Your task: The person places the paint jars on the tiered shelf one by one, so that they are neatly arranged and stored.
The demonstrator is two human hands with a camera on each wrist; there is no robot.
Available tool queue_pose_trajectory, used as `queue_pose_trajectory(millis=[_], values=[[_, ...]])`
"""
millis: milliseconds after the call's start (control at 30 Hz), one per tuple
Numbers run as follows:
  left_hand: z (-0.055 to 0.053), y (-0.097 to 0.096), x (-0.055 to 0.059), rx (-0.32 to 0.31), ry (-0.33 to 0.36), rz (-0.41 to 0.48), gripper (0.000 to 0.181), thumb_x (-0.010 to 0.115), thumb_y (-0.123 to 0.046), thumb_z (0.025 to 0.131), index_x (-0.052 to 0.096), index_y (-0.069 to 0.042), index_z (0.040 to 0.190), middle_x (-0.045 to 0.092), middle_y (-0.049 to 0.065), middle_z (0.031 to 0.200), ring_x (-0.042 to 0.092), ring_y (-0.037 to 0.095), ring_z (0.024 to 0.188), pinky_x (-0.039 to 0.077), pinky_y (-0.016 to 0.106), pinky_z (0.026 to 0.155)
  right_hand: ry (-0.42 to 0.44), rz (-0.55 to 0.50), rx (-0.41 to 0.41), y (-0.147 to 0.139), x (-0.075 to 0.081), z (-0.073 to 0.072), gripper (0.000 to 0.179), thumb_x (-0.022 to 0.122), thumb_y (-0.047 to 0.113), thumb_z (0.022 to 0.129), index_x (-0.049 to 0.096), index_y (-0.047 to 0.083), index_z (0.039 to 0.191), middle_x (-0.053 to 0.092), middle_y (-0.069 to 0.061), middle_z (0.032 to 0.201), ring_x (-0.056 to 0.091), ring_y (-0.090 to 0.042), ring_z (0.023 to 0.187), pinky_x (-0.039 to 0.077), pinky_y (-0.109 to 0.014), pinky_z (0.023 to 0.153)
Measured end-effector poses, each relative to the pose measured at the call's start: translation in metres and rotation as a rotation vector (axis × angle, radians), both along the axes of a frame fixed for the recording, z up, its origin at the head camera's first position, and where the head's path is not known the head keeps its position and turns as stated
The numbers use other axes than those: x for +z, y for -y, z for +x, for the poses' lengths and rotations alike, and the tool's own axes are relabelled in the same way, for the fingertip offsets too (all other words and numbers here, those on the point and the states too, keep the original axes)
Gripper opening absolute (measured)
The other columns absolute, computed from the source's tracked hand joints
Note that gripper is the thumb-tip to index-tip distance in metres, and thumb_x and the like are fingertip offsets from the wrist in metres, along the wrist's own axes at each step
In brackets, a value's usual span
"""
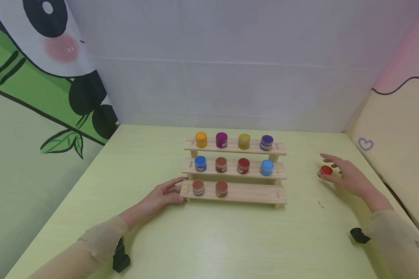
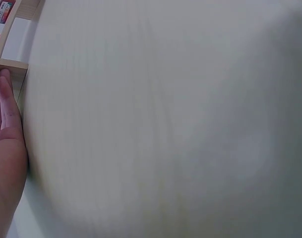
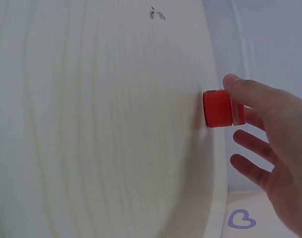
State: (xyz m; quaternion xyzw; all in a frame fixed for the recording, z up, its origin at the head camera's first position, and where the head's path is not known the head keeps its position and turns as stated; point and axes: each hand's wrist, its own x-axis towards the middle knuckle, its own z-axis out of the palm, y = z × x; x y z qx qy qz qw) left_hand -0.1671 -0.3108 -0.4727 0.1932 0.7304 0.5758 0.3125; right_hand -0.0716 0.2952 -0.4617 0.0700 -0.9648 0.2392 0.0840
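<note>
A three-tier wooden display rack (image 1: pixel 255 191) stands mid-table with small paint jars on its steps. At the left end of its lowest step, my left hand (image 1: pixel 165 193) holds the wood, thumb in front and a finger reaching behind. The left wrist view shows those fingers against the rack's end piece (image 2: pixel 13 64). To the right of the rack, my right hand (image 1: pixel 349 177) pinches a red paint jar (image 3: pixel 217 109) between thumb and index finger, close over the table; the other fingers are spread apart. Two reddish-brown jars (image 1: pixel 221 189) sit on the left part of the lowest step.
On the middle step are blue, brown, dark red and light blue jars (image 1: pixel 267 167). Orange, purple, yellow and violet jars (image 1: pixel 266 143) line the top step. A pale wall (image 1: pixel 230 97) rises behind the table (image 1: pixel 230 244), with printed panels on either side.
</note>
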Motion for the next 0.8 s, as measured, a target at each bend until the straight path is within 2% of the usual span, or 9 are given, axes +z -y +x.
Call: queue_pose_trajectory(millis=[200, 400, 633, 800], values=[[0.0000, -0.0003, 0.0003, -0.006, -0.002, 0.012, 0.072, 0.065, -0.021, 0.096, 0.026, -0.019, 0.157, 0.066, 0.002, 0.123, 0.065, 0.009, 0.111, 0.052, 0.021, 0.094, 0.062, -0.002, -0.019, -0.0019, -0.0005, 0.0001, 0.067, 0.072, 0.024, 0.091, 0.042, 0.001, 0.146, 0.062, -0.024, 0.125, 0.059, -0.043, 0.109, 0.049, -0.042, 0.074], [0.0004, -0.0005, 0.0015, 0.003, 0.003, 0.008, 0.072, 0.065, -0.021, 0.096, 0.027, -0.019, 0.157, 0.066, 0.002, 0.122, 0.065, 0.009, 0.111, 0.052, 0.021, 0.094, 0.095, 0.015, -0.057, 0.0002, -0.0003, 0.0008, 0.056, 0.071, 0.024, 0.092, 0.051, 0.000, 0.139, 0.066, -0.023, 0.115, 0.061, -0.039, 0.103, 0.047, -0.031, 0.071], [0.0003, -0.0011, 0.0002, 0.014, 0.000, -0.003, 0.072, 0.066, -0.021, 0.095, 0.028, -0.019, 0.156, 0.066, 0.001, 0.121, 0.065, 0.008, 0.109, 0.052, 0.021, 0.093, 0.110, 0.048, -0.088, 0.0023, -0.0001, 0.0002, 0.049, 0.070, 0.024, 0.092, 0.056, 0.002, 0.133, 0.066, -0.023, 0.113, 0.060, -0.031, 0.093, 0.045, -0.028, 0.070], [-0.0002, -0.0004, -0.0011, 0.010, 0.001, 0.006, 0.072, 0.066, -0.020, 0.096, 0.027, -0.018, 0.157, 0.066, 0.001, 0.120, 0.065, 0.008, 0.109, 0.052, 0.021, 0.093, 0.058, 0.066, -0.101, 0.0024, 0.0033, 0.0004, 0.047, 0.071, 0.024, 0.091, 0.058, 0.003, 0.132, 0.068, -0.021, 0.110, 0.059, -0.028, 0.088, 0.044, -0.030, 0.070]])
